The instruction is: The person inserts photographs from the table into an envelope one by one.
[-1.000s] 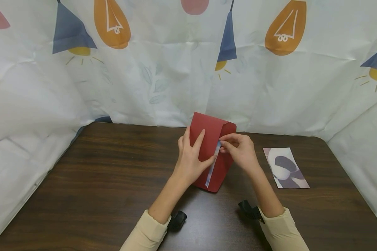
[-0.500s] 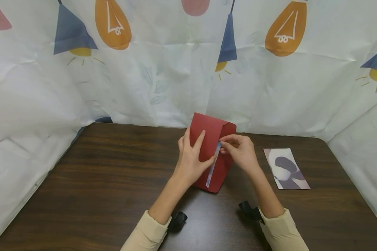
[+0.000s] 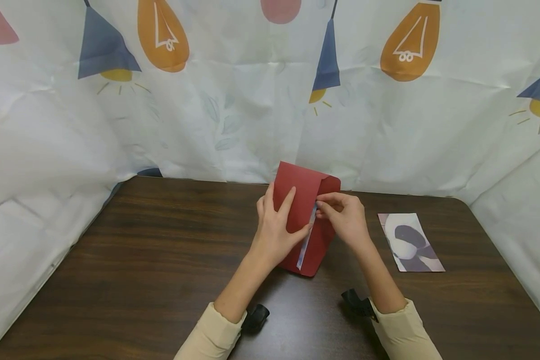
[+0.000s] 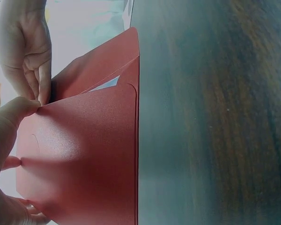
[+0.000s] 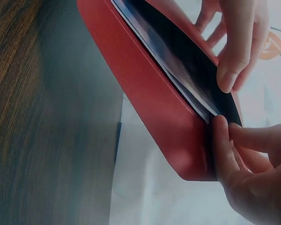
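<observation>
A red envelope [image 3: 297, 185] stands tilted over the far middle of the table, its flap folded open to the right. My left hand [image 3: 273, 232] grips the envelope, with fingers spread over its front and the thumb at the edge of the mouth. Inside the mouth sits a picture card [image 5: 178, 65], showing as a thin bluish strip in the head view. My right hand [image 3: 345, 217] pinches at the card's upper end with thumb and forefinger; in the right wrist view, the fingertips meet at the card's corner. Most of the card is hidden inside the envelope.
A second picture card [image 3: 410, 242], with a pale and purple print, lies flat on the dark wooden table [image 3: 139, 260] to the right. A white printed curtain [image 3: 252, 100] hangs behind and along both sides. Each wrist wears a black camera [image 3: 255, 317].
The envelope and left hand have shifted very slightly to the right. The right hand keeps its place at the envelope's mouth.
</observation>
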`<state>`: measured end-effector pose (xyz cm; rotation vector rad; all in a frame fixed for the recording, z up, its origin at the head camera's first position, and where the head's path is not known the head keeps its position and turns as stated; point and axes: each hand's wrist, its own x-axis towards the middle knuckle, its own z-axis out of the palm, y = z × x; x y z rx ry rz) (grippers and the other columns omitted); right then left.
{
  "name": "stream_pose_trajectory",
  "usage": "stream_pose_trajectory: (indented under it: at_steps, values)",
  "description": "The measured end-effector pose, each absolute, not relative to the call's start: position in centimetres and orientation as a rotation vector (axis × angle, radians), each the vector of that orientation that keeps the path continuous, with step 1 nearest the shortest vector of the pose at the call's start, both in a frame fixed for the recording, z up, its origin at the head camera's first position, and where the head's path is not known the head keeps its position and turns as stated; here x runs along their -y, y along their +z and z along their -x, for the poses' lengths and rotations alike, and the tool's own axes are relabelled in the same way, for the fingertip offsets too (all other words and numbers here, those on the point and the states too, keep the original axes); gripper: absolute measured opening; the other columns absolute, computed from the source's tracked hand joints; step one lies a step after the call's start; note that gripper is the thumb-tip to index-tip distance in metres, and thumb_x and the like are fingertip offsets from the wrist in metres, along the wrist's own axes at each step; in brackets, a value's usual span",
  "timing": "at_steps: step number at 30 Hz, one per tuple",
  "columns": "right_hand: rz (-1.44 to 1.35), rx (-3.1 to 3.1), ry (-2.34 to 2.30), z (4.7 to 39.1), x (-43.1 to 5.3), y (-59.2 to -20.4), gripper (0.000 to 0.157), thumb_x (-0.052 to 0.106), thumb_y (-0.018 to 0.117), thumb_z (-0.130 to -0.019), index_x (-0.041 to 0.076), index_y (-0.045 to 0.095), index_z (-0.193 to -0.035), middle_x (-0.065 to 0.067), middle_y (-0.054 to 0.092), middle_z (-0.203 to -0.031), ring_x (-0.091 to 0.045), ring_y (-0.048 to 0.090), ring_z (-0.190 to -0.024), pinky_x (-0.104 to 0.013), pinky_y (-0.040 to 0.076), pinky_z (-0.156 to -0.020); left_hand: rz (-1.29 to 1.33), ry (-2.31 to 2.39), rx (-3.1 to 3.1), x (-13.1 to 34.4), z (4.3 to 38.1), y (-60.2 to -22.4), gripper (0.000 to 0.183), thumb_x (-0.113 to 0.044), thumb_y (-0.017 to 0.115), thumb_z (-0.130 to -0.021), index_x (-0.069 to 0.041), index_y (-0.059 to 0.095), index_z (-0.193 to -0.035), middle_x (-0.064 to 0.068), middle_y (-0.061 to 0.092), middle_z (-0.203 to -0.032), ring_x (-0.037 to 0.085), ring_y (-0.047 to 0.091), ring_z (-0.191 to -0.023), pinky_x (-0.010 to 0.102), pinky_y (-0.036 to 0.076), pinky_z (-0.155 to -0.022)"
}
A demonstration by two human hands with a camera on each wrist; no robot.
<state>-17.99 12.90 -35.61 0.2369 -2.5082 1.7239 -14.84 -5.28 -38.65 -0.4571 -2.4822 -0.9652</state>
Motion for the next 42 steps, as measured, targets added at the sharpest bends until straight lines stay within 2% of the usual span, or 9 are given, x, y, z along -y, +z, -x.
stream_pose_trajectory:
  at_steps: [4, 14, 27, 42]
  values:
    - [-0.266, 2.514, 1.730, 17.9, -12.9, -35.5, 0.022, -0.001, 0.066, -0.102, -0.013, 0.073, -0.118, -0.031, 0.074, -0.113, -0.023, 0.079, -0.082, -0.023, 0.063, -0.077, 0.450, -0.954, 2.485, 5.3, 14.8, -38.7, 0.083, -0.024, 0.090, -0.085, -0.003, 0.050, -0.155, 0.032, 0.024, -0.165, 0.049, 0.034, -0.139, 0.053, 0.058, -0.098]
    - [-0.271, 2.498, 1.775, 17.8, -12.7, -35.5, 0.023, -0.003, 0.064, -0.102, -0.014, 0.071, -0.121, -0.032, 0.072, -0.118, -0.022, 0.079, -0.086, -0.025, 0.063, -0.080, 0.393, -0.963, 2.531, 5.3, 14.8, -38.6, 0.083, -0.025, 0.090, -0.086, -0.004, 0.050, -0.155, 0.031, 0.024, -0.165, 0.048, 0.033, -0.141, 0.053, 0.057, -0.100]
    - [-0.284, 2.477, 1.812, 17.8, -12.9, -35.4, 0.024, -0.003, 0.066, -0.101, -0.014, 0.071, -0.122, -0.032, 0.072, -0.116, -0.012, 0.077, -0.084, -0.023, 0.062, -0.080, 0.346, -0.944, 2.562, 5.5, 15.0, -38.7, 0.084, -0.028, 0.089, -0.086, -0.005, 0.050, -0.156, 0.032, 0.026, -0.165, 0.048, 0.033, -0.141, 0.054, 0.056, -0.102]
    - [-0.241, 2.488, 1.680, 18.2, -14.1, -35.3, 0.021, 0.003, 0.069, -0.101, -0.007, 0.075, -0.118, -0.027, 0.075, -0.111, -0.017, 0.074, -0.083, -0.020, 0.061, -0.076, 0.296, -1.001, 2.620, 5.7, 15.0, -38.5, 0.084, -0.028, 0.088, -0.087, -0.007, 0.048, -0.158, 0.029, 0.024, -0.167, 0.047, 0.031, -0.144, 0.055, 0.057, -0.102]
